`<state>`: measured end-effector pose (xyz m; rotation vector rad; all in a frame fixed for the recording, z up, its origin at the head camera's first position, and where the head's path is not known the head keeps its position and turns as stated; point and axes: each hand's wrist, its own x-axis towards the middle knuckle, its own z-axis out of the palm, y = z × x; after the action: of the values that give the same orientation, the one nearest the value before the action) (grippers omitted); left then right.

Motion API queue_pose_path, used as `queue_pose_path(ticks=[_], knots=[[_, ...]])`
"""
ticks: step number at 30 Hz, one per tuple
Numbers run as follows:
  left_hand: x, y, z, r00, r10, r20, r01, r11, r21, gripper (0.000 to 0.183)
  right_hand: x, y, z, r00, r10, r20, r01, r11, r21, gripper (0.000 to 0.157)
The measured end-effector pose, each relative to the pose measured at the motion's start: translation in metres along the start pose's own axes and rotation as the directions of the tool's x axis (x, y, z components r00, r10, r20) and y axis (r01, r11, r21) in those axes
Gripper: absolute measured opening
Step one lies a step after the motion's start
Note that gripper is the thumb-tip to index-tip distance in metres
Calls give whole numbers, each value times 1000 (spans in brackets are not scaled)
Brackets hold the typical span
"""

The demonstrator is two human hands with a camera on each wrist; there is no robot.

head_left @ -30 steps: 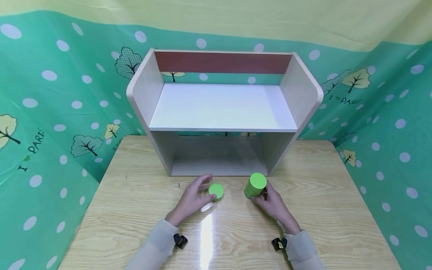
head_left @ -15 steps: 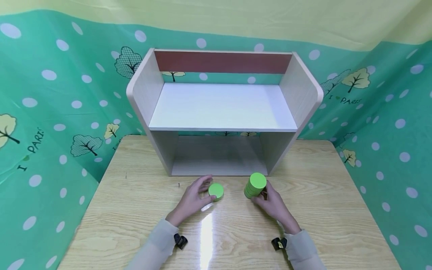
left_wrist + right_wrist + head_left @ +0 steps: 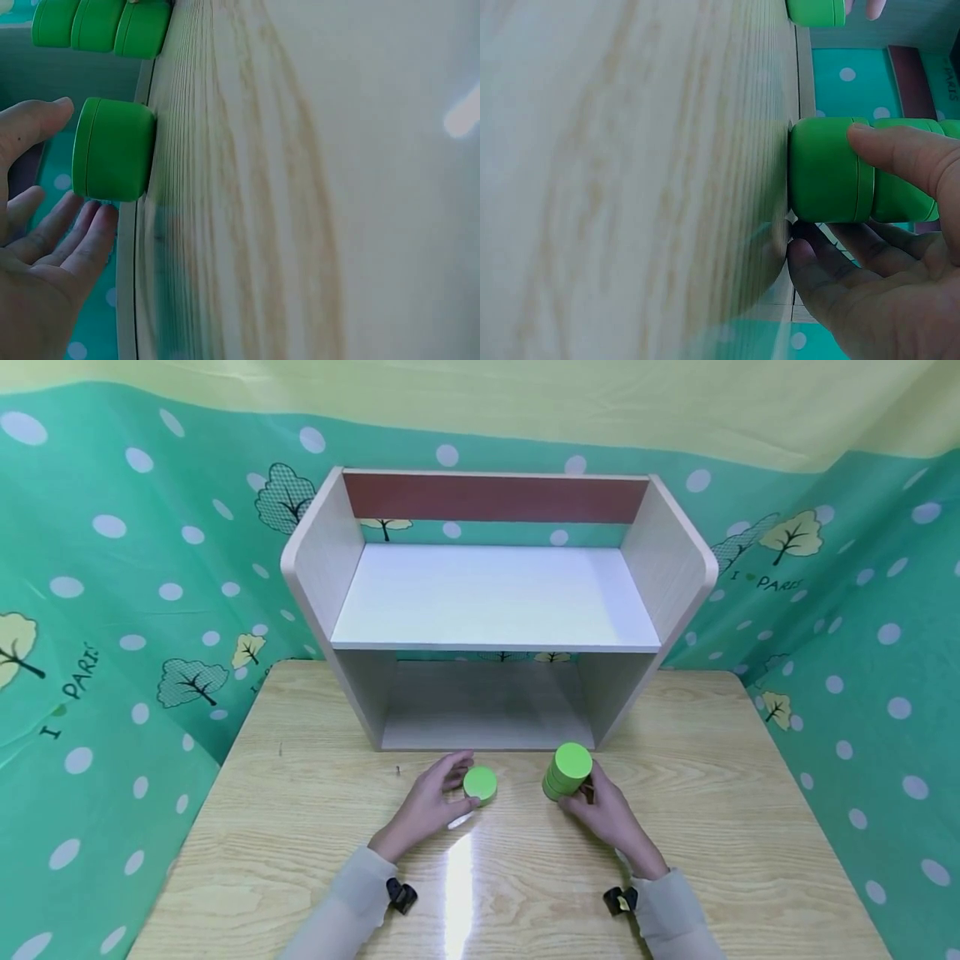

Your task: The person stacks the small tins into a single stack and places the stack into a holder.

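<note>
While right hand (image 3: 606, 814) grips stack (image 3: 570, 768), left hand (image 3: 426, 800) loose beside green tub (image 3: 480, 784) — shelf (image 3: 495, 602) close behind

Both arms (image 3: 345, 897) reach forward, angled in toward each other. Left hand (image 3: 427, 799) is pretty relaxed — thumb (image 3: 37, 124) and fingers (image 3: 88, 244) well apart. Right hand (image 3: 606, 817) is kinda curled — gripping, thumb opposite the bent fingers.
</note>
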<state>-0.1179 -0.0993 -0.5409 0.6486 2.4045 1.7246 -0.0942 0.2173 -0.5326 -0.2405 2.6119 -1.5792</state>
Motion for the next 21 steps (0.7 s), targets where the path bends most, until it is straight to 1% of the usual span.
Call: queue_pose_path(ticks=[8, 11, 13, 17, 18, 21], knots=[[1, -3, 1, 1000, -18, 6, 18, 1000, -7, 76, 1, 0, 0, 1000, 9, -1, -9, 1000, 3, 65], [1, -4, 1, 1000, -29, 9, 29, 999, -40, 77, 1, 0, 0, 1000, 13, -4, -13, 1000, 7, 65], [1, -4, 1, 999, -32, 15, 32, 999, -43, 78, 1, 0, -1, 1000, 16, -5, -16, 1000, 8, 65], [1, -5, 0, 999, -38, 31, 40, 998, -42, 79, 1, -1, -1, 1000, 21, -2, -21, 1000, 5, 65], [1, -5, 0, 999, -39, 35, 40, 999, -28, 78, 1, -1, -1, 1000, 23, -2, -23, 1000, 4, 65], [2, -7, 1, 998, -55, 38, 56, 998, -33, 79, 1, -1, -1, 1000, 30, 0, -30, 1000, 1, 65]])
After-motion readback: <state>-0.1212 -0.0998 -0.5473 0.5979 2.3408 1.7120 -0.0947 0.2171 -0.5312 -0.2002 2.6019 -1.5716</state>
